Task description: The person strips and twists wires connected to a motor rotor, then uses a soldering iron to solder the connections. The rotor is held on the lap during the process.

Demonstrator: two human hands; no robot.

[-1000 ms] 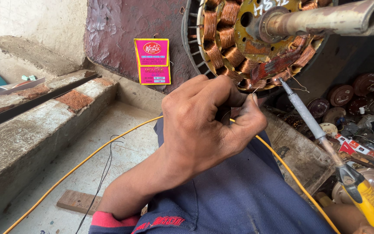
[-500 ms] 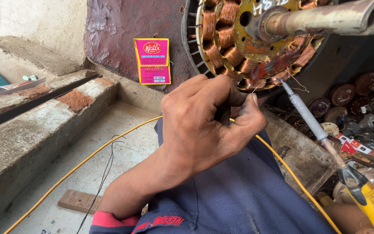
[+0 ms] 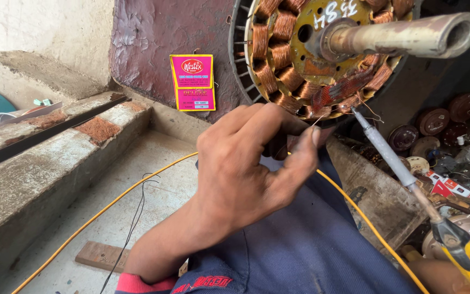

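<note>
Pinched between left hand [image 3: 246, 174] fingertips: a thin solder wire [image 3: 315, 121], held just below the copper-wound stator [image 3: 311, 60]. Right hand [image 3: 463, 267], mostly out of frame, grips the soldering iron [image 3: 387, 152], tip touching the lower coil leads [image 3: 357, 103]. Coils look fully wound; the joint looks unfinished.

Glossy copper coils [image 3: 278, 54] on dull metal shaft [image 3: 403, 37] — rough concrete ledge [image 3: 55, 163], matt blue cloth [image 3: 300, 256].

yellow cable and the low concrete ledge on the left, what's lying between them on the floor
In the head view, a thin black wire trails over the bare concrete floor between the yellow cable and the concrete ledge; nothing else lies there.
</note>
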